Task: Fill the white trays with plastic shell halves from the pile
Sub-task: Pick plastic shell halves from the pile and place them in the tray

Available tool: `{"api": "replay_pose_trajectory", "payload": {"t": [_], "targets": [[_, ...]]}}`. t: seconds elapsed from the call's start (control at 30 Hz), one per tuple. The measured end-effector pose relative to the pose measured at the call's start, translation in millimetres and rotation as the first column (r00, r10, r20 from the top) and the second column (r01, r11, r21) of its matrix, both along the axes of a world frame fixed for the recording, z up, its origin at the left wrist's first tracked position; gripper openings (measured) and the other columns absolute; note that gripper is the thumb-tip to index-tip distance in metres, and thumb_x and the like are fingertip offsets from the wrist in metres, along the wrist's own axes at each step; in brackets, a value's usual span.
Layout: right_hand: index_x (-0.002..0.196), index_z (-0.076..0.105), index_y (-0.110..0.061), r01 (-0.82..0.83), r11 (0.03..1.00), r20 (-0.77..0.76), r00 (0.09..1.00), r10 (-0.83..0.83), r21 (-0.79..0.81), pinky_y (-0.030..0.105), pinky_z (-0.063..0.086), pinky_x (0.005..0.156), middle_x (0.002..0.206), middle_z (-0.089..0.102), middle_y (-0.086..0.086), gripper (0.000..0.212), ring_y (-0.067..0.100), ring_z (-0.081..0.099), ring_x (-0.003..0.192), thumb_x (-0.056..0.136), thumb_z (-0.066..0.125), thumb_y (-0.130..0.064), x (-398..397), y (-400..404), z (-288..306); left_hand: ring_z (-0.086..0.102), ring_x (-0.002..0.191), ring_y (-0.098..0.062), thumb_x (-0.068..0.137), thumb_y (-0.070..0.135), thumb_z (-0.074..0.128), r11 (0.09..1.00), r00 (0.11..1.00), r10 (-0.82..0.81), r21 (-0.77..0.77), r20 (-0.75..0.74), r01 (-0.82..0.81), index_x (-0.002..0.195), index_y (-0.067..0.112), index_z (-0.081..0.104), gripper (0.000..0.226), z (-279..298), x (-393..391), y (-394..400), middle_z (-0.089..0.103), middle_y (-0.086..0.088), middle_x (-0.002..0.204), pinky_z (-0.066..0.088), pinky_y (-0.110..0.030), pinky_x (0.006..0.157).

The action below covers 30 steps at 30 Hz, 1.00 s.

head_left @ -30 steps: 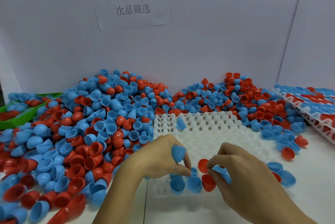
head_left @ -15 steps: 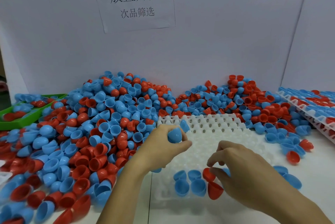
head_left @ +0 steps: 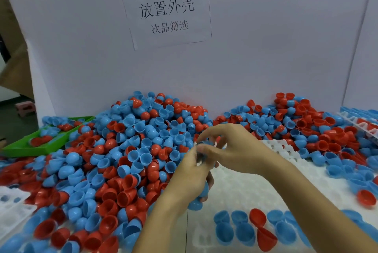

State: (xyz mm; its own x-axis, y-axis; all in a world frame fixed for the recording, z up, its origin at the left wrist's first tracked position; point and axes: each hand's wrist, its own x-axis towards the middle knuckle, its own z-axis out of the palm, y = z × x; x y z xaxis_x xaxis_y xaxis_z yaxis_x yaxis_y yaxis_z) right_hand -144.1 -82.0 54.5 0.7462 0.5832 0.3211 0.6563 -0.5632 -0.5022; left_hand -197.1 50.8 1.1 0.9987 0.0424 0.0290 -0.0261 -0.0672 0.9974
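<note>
The left hand (head_left: pixel 189 179) curls its fingers around a blue plastic shell half (head_left: pixel 201 190) above the white moulded tray (head_left: pixel 241 189). The right hand (head_left: pixel 231 150) reaches over it, fingers loosely spread, near the red-and-blue shell pile (head_left: pixel 126 150).

The left hand (head_left: pixel 190 179) curls round blue shells (head_left: pixel 201 193), with one more blue shell just below its fingers. The right hand (head_left: pixel 231 148) reaches across it, fingertips (head_left: pixel 201 147) pinching at something small and blurred above the left thumb. Beyond the fingers lies the pile (head_left: pixel 126 150); under and nearer, the tray (head_left: pixel 241 189) holds blue and red halves.
</note>
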Motion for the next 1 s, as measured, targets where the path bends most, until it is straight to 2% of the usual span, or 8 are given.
{"api": "replay_pose_trajectory", "payload": {"t": [0.13, 0.2, 0.3, 0.43, 0.6, 0.7, 0.83, 1.0], "targets": [[0.096, 0.066, -0.035, 0.029, 0.999, -0.029, 0.999, -0.028, 0.043, 0.017, 0.051, 0.067, 0.091, 0.068, -0.014, 0.003, 0.006, 0.066, 0.08, 0.094, 0.064, -0.033, 10, -1, -2, 0.053, 0.052, -0.012, 0.081, 0.043, 0.075, 0.992, 0.987, 0.123, 0.021, 0.1, -0.126, 0.106, 0.02, 0.064, 0.035, -1, 4, 7, 0.069, 0.001, 0.097, 0.04, -0.021, 0.039], [0.088, 0.063, -0.033, 0.057, 0.993, -0.079, 0.996, -0.05, 0.099, 0.019, 0.055, 0.066, 0.082, 0.071, -0.01, 0.005, 0.006, 0.069, 0.073, 0.093, 0.064, -0.034, 11, -5, -4, 0.052, 0.051, -0.013, 0.067, 0.047, 0.079, 0.981, 0.972, 0.192, -0.039, 0.134, -0.189, 0.101, 0.018, 0.067, 0.046, -1, 6, 9, 0.069, 0.004, 0.082, 0.039, -0.021, 0.039], [0.087, 0.063, -0.026, 0.09, 0.984, -0.15, 0.987, -0.066, 0.155, 0.024, 0.059, 0.067, 0.076, 0.075, -0.006, 0.008, 0.007, 0.072, 0.069, 0.094, 0.064, -0.03, 12, -8, -4, 0.05, 0.048, -0.011, 0.066, 0.042, 0.08, 0.973, 0.972, 0.184, -0.169, 0.145, -0.159, 0.099, 0.015, 0.071, 0.044, 0, 7, 10, 0.066, 0.003, 0.072, 0.039, -0.022, 0.037], [0.084, 0.062, -0.023, 0.114, 0.975, -0.196, 0.978, -0.077, 0.19, 0.017, 0.054, 0.061, 0.073, 0.075, -0.007, 0.01, 0.002, 0.071, 0.065, 0.092, 0.067, -0.025, 6, -11, -13, 0.046, 0.043, -0.013, 0.073, 0.038, 0.075, 0.926, 0.981, 0.158, -0.362, 0.111, -0.108, 0.1, 0.011, 0.073, 0.038, 0, 7, 11, 0.064, -0.003, 0.069, 0.036, -0.022, 0.032], [0.098, 0.05, -0.041, 0.095, 0.989, 0.077, 0.992, -0.104, 0.111, 0.018, 0.054, 0.061, 0.085, 0.061, -0.017, 0.036, 0.004, 0.062, 0.075, 0.084, 0.077, -0.023, -9, -11, -32, 0.046, 0.042, -0.012, 0.074, 0.05, 0.071, 0.971, 0.98, 0.164, -0.195, 0.116, -0.139, 0.087, 0.009, 0.073, 0.042, -2, 7, 11, 0.06, 0.001, 0.06, 0.037, -0.022, 0.035], [0.104, 0.068, -0.034, 0.07, 0.996, 0.249, 0.965, -0.08, 0.048, 0.019, 0.055, 0.069, 0.088, 0.058, -0.019, 0.03, 0.003, 0.057, 0.077, 0.082, 0.079, -0.018, -14, -9, -31, 0.047, 0.045, -0.014, 0.075, 0.053, 0.071, 0.979, 0.986, 0.149, -0.156, 0.078, -0.135, 0.082, 0.009, 0.075, 0.045, -3, 7, 14, 0.06, -0.001, 0.064, 0.037, -0.022, 0.035], [0.104, 0.076, -0.021, 0.065, 0.998, 0.225, 0.973, -0.058, -0.023, 0.011, 0.048, 0.059, 0.082, 0.06, -0.017, 0.019, 0.002, 0.059, 0.069, 0.088, 0.073, -0.013, -19, -5, -26, 0.048, 0.045, -0.013, 0.072, 0.06, 0.07, 0.975, 0.984, 0.174, -0.146, 0.045, -0.166, 0.076, 0.015, 0.077, 0.046, -4, 8, 20, 0.062, -0.001, 0.063, 0.038, -0.023, 0.036], [0.102, 0.075, -0.029, 0.022, 0.969, 0.105, 0.995, 0.004, -0.244, 0.014, 0.044, 0.057, 0.077, 0.056, -0.025, 0.016, 0.0, 0.057, 0.072, 0.087, 0.073, -0.031, -39, -4, -16, 0.049, 0.045, -0.014, 0.083, 0.056, 0.07, 0.896, 0.914, 0.406, -0.185, -0.03, -0.404, 0.08, 0.01, 0.073, 0.046, -10, 14, 31, 0.063, 0.002, 0.062, 0.038, -0.025, 0.037]]}}
